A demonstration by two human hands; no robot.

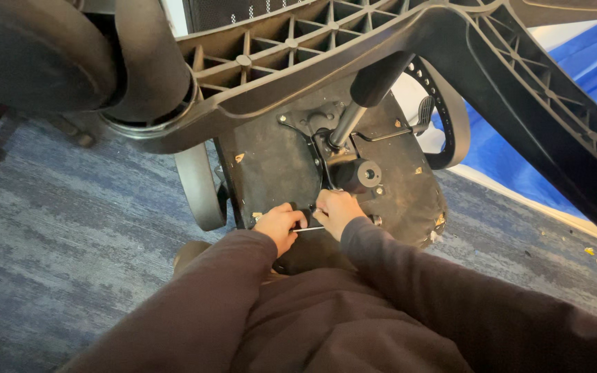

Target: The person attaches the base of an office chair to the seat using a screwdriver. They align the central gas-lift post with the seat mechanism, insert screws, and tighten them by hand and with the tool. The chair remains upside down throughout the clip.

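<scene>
An office chair lies tipped over, the black underside of its seat (274,162) facing me. My left hand (279,226) and my right hand (337,211) are close together at the lower edge of the seat base. A thin silver tool (309,228), like a hex key, runs between them, and both hands grip it. The chair's metal gas column (347,124) and a black knob (367,173) sit just above my right hand. Brown sleeves cover both arms.
The chair's ribbed black star base (298,41) arches overhead, with a large caster (29,55) at top left. A curved armrest (202,186) hangs left of the seat. Blue-grey carpet (70,228) lies below; a blue sheet (519,166) is at right.
</scene>
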